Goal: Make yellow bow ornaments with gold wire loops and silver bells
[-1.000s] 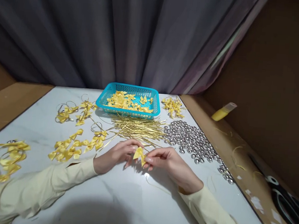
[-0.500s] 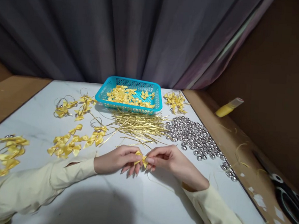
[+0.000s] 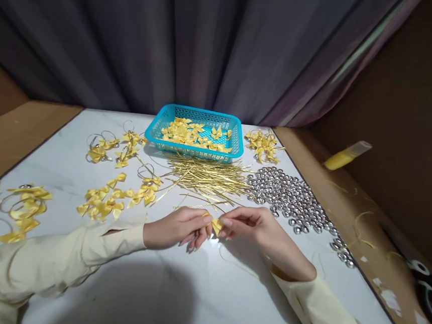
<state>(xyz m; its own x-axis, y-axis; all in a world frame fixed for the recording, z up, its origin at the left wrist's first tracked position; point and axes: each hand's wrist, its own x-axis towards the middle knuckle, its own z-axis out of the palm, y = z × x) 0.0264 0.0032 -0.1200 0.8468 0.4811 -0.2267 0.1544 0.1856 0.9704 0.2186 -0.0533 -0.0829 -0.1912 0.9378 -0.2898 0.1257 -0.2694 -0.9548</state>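
Between my two hands, just above the white tabletop, is a small yellow ribbon bow (image 3: 216, 226). My left hand (image 3: 182, 228) is closed and pinches the bow's left side between thumb and fingers. From the right, my right hand (image 3: 250, 226) grips the other side with thumb and forefinger. My fingers cover much of the bow. Beyond the hands lies a heap of gold twist ties (image 3: 209, 178). Small shiny silver bells or beads (image 3: 288, 196) are spread to the right of it.
A blue plastic basket (image 3: 194, 150) with yellow bows stands at the back. Bows with ties lie in groups at left (image 3: 27, 211), mid-left (image 3: 102, 200) and back right (image 3: 263, 145). On the right ledge are black-handled scissors (image 3: 431, 297) and a yellow tube (image 3: 347, 155).
The whole view has shifted a little, so the table sits further right and higher. Both hands still hold the bow, which is now turned and more covered by my left fingers.
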